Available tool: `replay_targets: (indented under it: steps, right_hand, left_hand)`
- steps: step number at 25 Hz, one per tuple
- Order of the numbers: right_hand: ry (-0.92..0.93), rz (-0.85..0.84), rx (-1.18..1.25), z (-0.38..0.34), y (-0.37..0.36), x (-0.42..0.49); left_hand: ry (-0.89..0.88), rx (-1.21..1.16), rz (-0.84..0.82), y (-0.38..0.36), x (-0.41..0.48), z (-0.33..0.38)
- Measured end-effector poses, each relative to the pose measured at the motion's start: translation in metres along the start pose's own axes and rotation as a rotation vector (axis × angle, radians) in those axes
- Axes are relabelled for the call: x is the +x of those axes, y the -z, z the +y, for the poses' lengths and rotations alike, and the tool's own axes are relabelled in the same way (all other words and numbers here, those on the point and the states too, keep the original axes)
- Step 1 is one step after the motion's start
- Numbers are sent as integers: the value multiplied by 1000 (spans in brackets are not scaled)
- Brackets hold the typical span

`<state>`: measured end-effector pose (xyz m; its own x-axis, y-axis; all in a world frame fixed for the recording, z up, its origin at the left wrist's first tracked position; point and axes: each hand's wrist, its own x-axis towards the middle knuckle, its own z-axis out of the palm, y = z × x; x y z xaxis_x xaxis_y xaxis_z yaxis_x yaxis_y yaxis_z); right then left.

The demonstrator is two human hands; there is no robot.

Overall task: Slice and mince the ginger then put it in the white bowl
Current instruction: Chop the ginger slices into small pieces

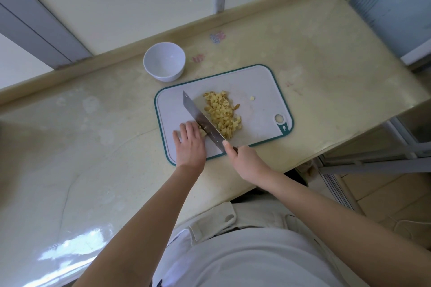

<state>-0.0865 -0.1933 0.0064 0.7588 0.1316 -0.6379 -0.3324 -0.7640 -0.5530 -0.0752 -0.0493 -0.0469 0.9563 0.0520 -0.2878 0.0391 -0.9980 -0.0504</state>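
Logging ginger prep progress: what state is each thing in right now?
white bowl: upright, empty.
ginger: chopped, piled on cutting board.
cutting board: flat on counter.
knife: edge down on board.
left hand: rests on ginger beside blade.
right hand: grips knife handle.

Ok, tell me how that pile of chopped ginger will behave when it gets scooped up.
The chopped ginger is a loose heap of small cubes, so it will probably fall apart rather than lift as one. One stray bit lies apart on the cutting board, so pieces likely scatter easily. Pushed with the knife, it should slide along lightly.
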Motion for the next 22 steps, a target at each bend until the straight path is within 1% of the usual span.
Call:
replay_targets:
  steps: [2, 4, 7, 11, 14, 17, 19, 22]
  right_hand:
    - [-7, -35, 45, -1, 7, 1]
    - [-9, -35, 56, -4, 11, 0]
    - [39, -4, 2, -8, 10, -5]
    - [54, 54, 13, -8, 12, -9]
    - [49, 46, 33, -7, 14, -13]
    - [37, 46, 26, -6, 11, -16]
    - [18, 40, 23, -5, 8, -17]
    - [18, 33, 10, -7, 6, -20]
  left_hand:
    - [-2, -29, 7, 0, 0, -1]
    - [-10, -45, 6, -1, 1, -3]
    - [-29, -40, -11, -4, 0, -7]
    - [-31, -100, 6, -2, -1, -9]
    - [-43, -240, 44, -1, -3, -12]
    - [-6, -424, 79, 0, -9, -15]
    - [8, -437, 85, -1, -13, -15]
    - [17, -392, 100, -6, -13, -13]
